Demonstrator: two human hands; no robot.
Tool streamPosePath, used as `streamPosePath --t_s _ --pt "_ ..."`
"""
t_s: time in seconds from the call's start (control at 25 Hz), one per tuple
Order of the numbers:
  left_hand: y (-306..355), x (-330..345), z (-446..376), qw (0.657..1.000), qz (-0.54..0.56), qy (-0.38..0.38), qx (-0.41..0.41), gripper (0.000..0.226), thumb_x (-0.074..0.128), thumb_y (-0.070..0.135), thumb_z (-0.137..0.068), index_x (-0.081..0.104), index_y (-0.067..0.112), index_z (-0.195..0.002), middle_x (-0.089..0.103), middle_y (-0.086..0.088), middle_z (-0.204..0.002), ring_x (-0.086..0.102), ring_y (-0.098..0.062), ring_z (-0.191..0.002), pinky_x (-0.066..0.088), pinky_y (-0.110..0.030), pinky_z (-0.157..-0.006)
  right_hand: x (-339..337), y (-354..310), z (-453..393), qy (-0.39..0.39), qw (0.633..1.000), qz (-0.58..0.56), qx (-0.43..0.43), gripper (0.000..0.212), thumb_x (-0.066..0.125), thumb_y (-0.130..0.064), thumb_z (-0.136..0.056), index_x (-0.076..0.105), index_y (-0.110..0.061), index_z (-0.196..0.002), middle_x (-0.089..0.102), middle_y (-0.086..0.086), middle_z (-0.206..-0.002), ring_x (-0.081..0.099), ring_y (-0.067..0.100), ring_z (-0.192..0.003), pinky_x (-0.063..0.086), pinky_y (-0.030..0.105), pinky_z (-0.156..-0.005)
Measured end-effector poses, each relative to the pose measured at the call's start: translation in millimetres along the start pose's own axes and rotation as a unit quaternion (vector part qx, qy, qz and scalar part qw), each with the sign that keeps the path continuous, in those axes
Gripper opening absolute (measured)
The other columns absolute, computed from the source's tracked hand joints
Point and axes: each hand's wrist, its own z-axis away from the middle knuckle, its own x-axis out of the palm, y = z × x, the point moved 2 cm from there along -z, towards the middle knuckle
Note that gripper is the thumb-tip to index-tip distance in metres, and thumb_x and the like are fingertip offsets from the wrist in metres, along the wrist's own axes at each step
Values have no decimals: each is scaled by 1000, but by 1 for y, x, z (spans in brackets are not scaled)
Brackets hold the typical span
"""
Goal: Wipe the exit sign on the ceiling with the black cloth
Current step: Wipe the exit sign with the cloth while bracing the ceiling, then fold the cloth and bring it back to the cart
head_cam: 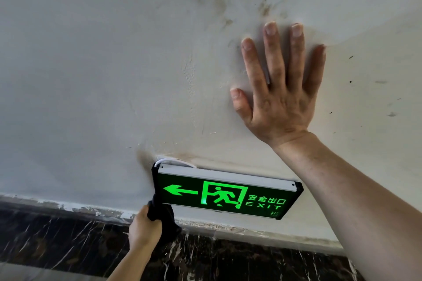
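Note:
The exit sign (228, 191) hangs from the white ceiling, lit green with an arrow, a running figure and the word EXIT on a black face, with a silver bar along its top. My left hand (143, 228) grips a bunched black cloth (163, 214) and presses it against the sign's lower left corner. My right hand (278, 91) lies flat on the ceiling above and to the right of the sign, fingers spread, holding nothing.
The white ceiling (102, 75) carries brown smudges near the top and around the sign's mount. A white cable (175, 162) loops out above the sign's left end. A dark marble wall (68, 239) with white veins runs below the ceiling edge.

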Motion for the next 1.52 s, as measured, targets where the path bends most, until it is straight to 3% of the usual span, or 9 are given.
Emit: streamPosePath --t_s 0.12,0.32,0.48,0.64,0.8,1.0,1.08,1.36,1.52 --pt "-9 1 14 994 13 -98 -50 28 52 -5 -86 59 13 -106 68 -9 -86 65 -25 -79 53 -34 -65 -3 0 -1 -10 1000 -6 1 67 40 -52 -90 29 -22 -149 25 6 -152 19 35 -140 5 56 -115" --pt "-6 -24 53 928 277 -201 -146 27 58 -4 -92 67 13 -111 69 -22 -108 64 -41 -100 58 -51 -77 -16 0 -4 -78 996 -44 5 65 44 -47 -94 27 -20 -150 19 7 -154 14 36 -140 -2 54 -115" --pt "13 -55 90 877 407 -232 -102 28 63 -6 -87 69 3 -112 75 -26 -103 69 -46 -101 60 -52 -77 -42 -1 -11 -188 977 -97 22 67 48 -41 -94 20 -20 -152 16 11 -161 7 35 -146 -8 49 -116" --pt "45 -71 119 825 474 -301 -73 44 67 6 -73 71 1 -117 71 -29 -116 69 -46 -106 58 -50 -84 -85 -14 7 -194 947 -223 124 56 49 -32 -92 40 -13 -144 23 13 -159 9 30 -148 8 42 -119" --pt "78 -73 149 777 512 -363 -52 45 64 3 -74 72 4 -118 68 -28 -123 67 -45 -111 53 -50 -91 -121 -28 43 -308 815 -384 304 51 46 -42 -92 42 -25 -139 33 -3 -154 16 9 -144 12 18 -112" --pt "122 -96 190 799 452 -396 12 52 65 -13 -67 70 -5 -118 68 -33 -118 66 -45 -107 57 -45 -86 -145 -17 32 -568 505 -482 436 66 47 -78 -71 46 -49 -130 47 -18 -136 44 5 -126 34 30 -102" --pt "147 -118 210 814 429 -392 19 49 67 -5 -67 69 -8 -116 69 -33 -110 67 -43 -101 57 -42 -84 -161 -3 6 -595 440 -510 440 66 56 -79 -61 50 -55 -123 52 -21 -129 53 2 -116 42 32 -102" --pt "264 -231 286 857 347 -380 30 41 84 1 -65 69 -3 -103 73 -23 -93 72 -34 -87 58 -39 -75 -225 55 -145 -572 405 -544 461 25 75 -34 -73 70 -39 -97 72 -6 -100 67 7 -84 50 18 -60" --pt "325 -302 325 851 378 -365 17 38 85 12 -72 69 -3 -103 72 -26 -99 72 -36 -91 57 -39 -79 -259 89 -246 -525 403 -548 512 18 76 -15 -77 74 -28 -88 74 5 -96 72 20 -87 59 33 -76"
